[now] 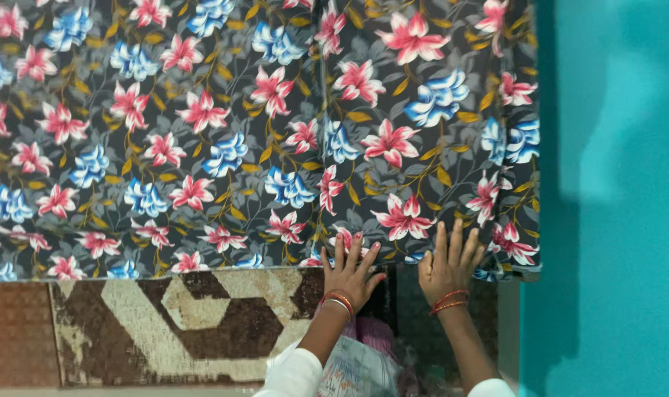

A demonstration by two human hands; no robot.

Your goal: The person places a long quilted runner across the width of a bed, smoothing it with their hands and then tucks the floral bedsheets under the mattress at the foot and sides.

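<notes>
Teal wall [606,220]; both hands [349,272] flat on floral sheet [224,132].

Brown rug [165,323] with beige geometric pattern lies below the bed edge. Teal wall [614,206] occupies the right side, bearing a shadow.

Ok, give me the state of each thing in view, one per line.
Floral sheet: spread flat, its lower edge under the fingertips of both hands.
Left hand: open, palm down, fingers on the sheet's edge.
Right hand: open, palm down, fingers on the sheet's edge.
Patterned rug: lying flat below the sheet.
Teal wall: bare, shadowed.
</notes>
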